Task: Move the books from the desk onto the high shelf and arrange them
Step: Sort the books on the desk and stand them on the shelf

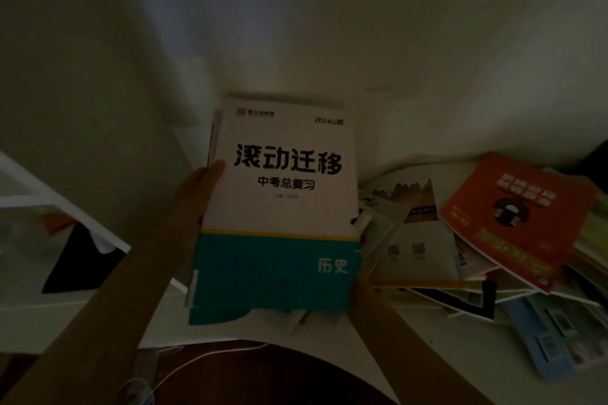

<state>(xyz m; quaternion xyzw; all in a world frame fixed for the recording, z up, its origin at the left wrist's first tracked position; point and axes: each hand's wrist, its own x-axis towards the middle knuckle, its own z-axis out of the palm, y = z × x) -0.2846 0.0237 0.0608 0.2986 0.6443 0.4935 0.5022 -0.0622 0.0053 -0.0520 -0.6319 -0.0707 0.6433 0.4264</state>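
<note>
We hold a white-and-teal book [279, 207] above the counter [427, 339] | left grip [197, 194] clasps its left edge, thumb on the cover | right grip hidden under the book, state unclear | loose books heaped at right, an orange book [516, 217] on top.

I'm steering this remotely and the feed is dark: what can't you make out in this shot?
- Right hand: head view, hidden behind the white and teal book; its grip is unseen.
- Left hand: only the thumb on the cover shows; the fingers are behind the book.
- High shelf: outside the frame.
- Pile of books on the desk: dim and blurred, titles unreadable, count unclear.
</note>
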